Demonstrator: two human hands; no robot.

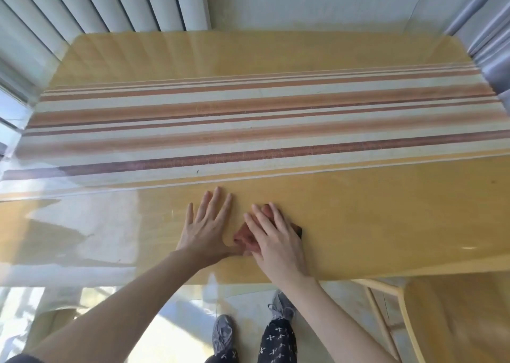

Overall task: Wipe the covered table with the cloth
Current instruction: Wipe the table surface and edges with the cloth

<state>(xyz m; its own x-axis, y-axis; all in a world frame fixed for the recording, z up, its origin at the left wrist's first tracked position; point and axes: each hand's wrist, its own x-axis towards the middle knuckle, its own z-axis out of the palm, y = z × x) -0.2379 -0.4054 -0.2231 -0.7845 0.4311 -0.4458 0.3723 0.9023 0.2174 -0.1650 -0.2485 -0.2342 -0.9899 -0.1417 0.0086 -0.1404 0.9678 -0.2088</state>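
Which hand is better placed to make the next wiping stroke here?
The right hand. It lies flat on the reddish cloth, pressing it onto the covered table. The left hand rests spread on the bare cover beside it, with only its thumb near the cloth's edge.

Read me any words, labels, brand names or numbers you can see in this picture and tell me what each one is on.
There is no readable text.
The table shows only wood grain under its clear cover.
The striped runner carries plain bands, no lettering.
The cloth under the right hand shows no label; most of it is hidden.
The trousers bear small white cross-like marks, a pattern rather than letters.
The shoes are too blurred to show any brand.
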